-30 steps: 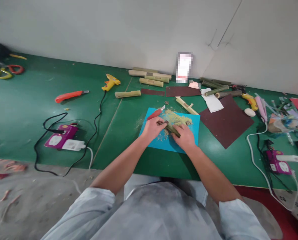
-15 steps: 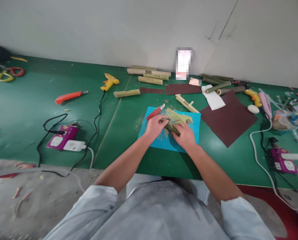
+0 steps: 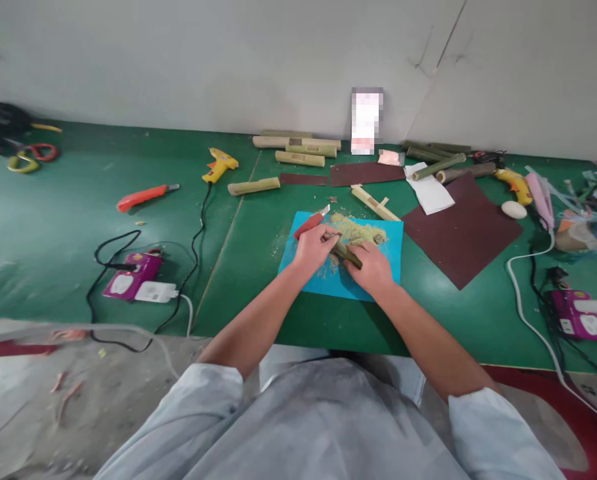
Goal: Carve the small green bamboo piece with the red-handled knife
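Observation:
Both hands work over a blue cutting mat (image 3: pixel 378 280) on the green table. My left hand (image 3: pixel 314 247) is closed on a small dark strip, probably sandpaper, pressed against a short green bamboo stick (image 3: pixel 348 253). My right hand (image 3: pixel 372 268) grips the near end of that stick. Yellow-green shavings (image 3: pixel 358 233) lie heaped on the mat just beyond the hands. A red-handled knife (image 3: pixel 311 224) rests on the mat's far left corner, beside my left hand.
Brown sandpaper sheets (image 3: pixel 461 233) lie right of the mat. Bamboo pieces (image 3: pixel 301 148) line the wall. A yellow glue gun (image 3: pixel 219 164), an orange utility knife (image 3: pixel 145 196) and a purple power strip (image 3: pixel 133 283) with cables sit left; another strip (image 3: pixel 578 317) sits right.
The hands have stayed on the stick with only small rubbing motion. The camera has tilted slightly, so everything sits a little higher and further right in the frame.

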A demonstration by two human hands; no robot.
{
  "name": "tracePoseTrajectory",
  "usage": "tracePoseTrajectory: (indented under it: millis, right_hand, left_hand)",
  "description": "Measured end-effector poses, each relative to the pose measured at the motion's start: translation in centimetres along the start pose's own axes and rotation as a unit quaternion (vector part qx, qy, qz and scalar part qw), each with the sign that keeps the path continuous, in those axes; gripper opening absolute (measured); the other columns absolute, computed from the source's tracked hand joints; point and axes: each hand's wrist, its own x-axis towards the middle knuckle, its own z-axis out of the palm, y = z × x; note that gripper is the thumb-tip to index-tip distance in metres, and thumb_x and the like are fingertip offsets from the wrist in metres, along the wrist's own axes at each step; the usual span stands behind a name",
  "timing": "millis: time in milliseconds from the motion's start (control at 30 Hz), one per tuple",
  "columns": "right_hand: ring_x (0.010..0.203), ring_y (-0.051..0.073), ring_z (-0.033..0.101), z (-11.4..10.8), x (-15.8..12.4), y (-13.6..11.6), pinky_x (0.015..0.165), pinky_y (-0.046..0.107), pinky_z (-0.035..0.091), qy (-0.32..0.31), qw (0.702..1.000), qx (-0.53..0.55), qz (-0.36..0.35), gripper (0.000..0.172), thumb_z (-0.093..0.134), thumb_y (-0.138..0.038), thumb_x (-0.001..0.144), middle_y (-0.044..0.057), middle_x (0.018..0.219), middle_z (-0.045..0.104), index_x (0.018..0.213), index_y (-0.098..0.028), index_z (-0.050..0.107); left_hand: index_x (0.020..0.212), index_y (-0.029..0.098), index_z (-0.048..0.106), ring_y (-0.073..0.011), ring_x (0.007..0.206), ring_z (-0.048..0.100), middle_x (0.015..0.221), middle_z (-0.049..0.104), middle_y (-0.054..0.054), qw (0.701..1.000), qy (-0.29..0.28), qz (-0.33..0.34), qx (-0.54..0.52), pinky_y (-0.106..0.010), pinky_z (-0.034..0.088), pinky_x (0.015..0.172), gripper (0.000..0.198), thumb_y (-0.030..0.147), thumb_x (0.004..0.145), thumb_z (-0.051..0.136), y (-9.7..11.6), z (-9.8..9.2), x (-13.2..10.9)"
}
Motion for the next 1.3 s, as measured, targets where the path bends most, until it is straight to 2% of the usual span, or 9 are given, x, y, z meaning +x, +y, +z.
tracePoseTrajectory:
  millis: [267, 467, 733, 800, 867, 933, 1100, 1200, 1300]
  right_hand:
    - [0.112, 0.031, 0.064, 0.0, 0.2, -0.1, 0.098, 0.043, 0.052, 0.003, 1.0, -0.003, -0.003, 0.036, 0.065, -0.028, 0.093, 0.014, 0.115, 0.071, 0.126, -0.016, 0.072]
    - [0.107, 0.031, 0.065, -0.3, 0.1, -0.4, 0.094, 0.044, 0.053, 0.002, 1.0, -0.008, 0.002, 0.035, 0.064, -0.028, 0.093, 0.015, 0.11, 0.072, 0.125, -0.015, 0.073]
    - [0.108, 0.03, 0.065, -0.8, 0.2, -0.5, 0.096, 0.043, 0.05, 0.009, 1.0, -0.024, 0.003, 0.033, 0.062, -0.029, 0.095, 0.014, 0.112, 0.073, 0.124, -0.016, 0.072]
    - [0.106, 0.029, 0.065, -0.8, 0.3, -0.4, 0.093, 0.043, 0.051, 0.012, 1.0, -0.024, 0.004, 0.032, 0.062, -0.03, 0.095, 0.014, 0.11, 0.073, 0.122, -0.016, 0.073]
    - [0.103, 0.029, 0.066, -0.8, 0.5, -0.2, 0.091, 0.043, 0.051, 0.015, 1.0, -0.022, 0.006, 0.031, 0.063, -0.03, 0.095, 0.014, 0.109, 0.073, 0.12, -0.016, 0.073]
    - [0.102, 0.029, 0.066, -0.8, 0.5, -0.1, 0.09, 0.042, 0.051, 0.018, 1.0, -0.018, 0.007, 0.031, 0.063, -0.031, 0.094, 0.014, 0.108, 0.073, 0.12, -0.016, 0.073]
    - [0.1, 0.029, 0.066, -0.9, 0.4, 0.0, 0.089, 0.043, 0.051, 0.016, 1.0, -0.016, -0.001, 0.031, 0.063, -0.032, 0.094, 0.014, 0.105, 0.073, 0.119, -0.017, 0.073]
    - [0.101, 0.03, 0.066, -1.0, 0.4, -0.1, 0.088, 0.043, 0.051, 0.016, 1.0, -0.024, -0.004, 0.032, 0.063, -0.032, 0.094, 0.014, 0.105, 0.072, 0.12, -0.016, 0.073]
    - [0.101, 0.03, 0.065, -1.0, 0.4, 0.0, 0.087, 0.043, 0.051, 0.013, 1.0, -0.023, -0.013, 0.032, 0.063, -0.031, 0.094, 0.014, 0.106, 0.072, 0.119, -0.016, 0.073]
  left_hand:
    - [0.097, 0.018, 0.076, -0.0133, 0.067, 0.062, 0.078, 0.072, -0.002, 1.0, 0.005, 0.003, 0.003, -0.025, 0.05, 0.065, 0.015, 0.027, 0.087, 0.069, 0.6, -0.1, -0.5]
    - [0.096, 0.018, 0.076, -0.0129, 0.066, 0.062, 0.077, 0.071, -0.001, 1.0, -0.014, -0.012, 0.013, -0.025, 0.049, 0.063, 0.017, 0.027, 0.083, 0.073, 0.7, -0.3, -0.9]
    - [0.101, 0.015, 0.077, -0.0086, 0.055, 0.053, 0.068, 0.064, 0.001, 0.99, 0.047, -0.047, -0.121, -0.022, 0.043, 0.054, 0.026, 0.031, 0.081, 0.074, 1.0, -1.8, 0.0]
    - [0.101, 0.015, 0.076, -0.006, 0.049, 0.045, 0.064, 0.059, 0.003, 0.972, 0.026, -0.095, -0.214, -0.02, 0.035, 0.048, 0.026, 0.033, 0.082, 0.074, 1.5, -2.2, 0.2]
    - [0.103, 0.014, 0.075, -0.0039, 0.044, 0.035, 0.06, 0.052, 0.005, 0.937, -0.036, -0.149, -0.313, -0.02, 0.028, 0.044, 0.029, 0.036, 0.084, 0.072, 2.1, -2.4, 0.2]
    - [0.104, 0.014, 0.074, -0.0034, 0.043, 0.032, 0.059, 0.048, 0.006, 0.922, -0.074, -0.165, -0.344, -0.019, 0.027, 0.043, 0.03, 0.037, 0.086, 0.071, 2.6, -2.4, -0.1]
    - [0.095, 0.015, 0.074, -0.0064, 0.048, 0.049, 0.062, 0.064, 0.001, 0.986, 0.016, -0.071, -0.15, -0.02, 0.041, 0.049, 0.017, 0.029, 0.085, 0.071, 3.2, -1.5, -1.2]
    - [0.093, 0.016, 0.072, -0.0071, 0.047, 0.051, 0.066, 0.069, 0.0, 0.99, 0.002, -0.066, -0.12, -0.021, 0.043, 0.048, 0.015, 0.029, 0.087, 0.068, 2.8, -1.0, -1.5]
    - [0.089, 0.017, 0.071, -0.0085, 0.054, 0.057, 0.071, 0.07, -0.001, 0.996, 0.018, -0.044, -0.079, -0.021, 0.046, 0.053, 0.011, 0.027, 0.086, 0.069, 2.0, -0.7, -1.2]
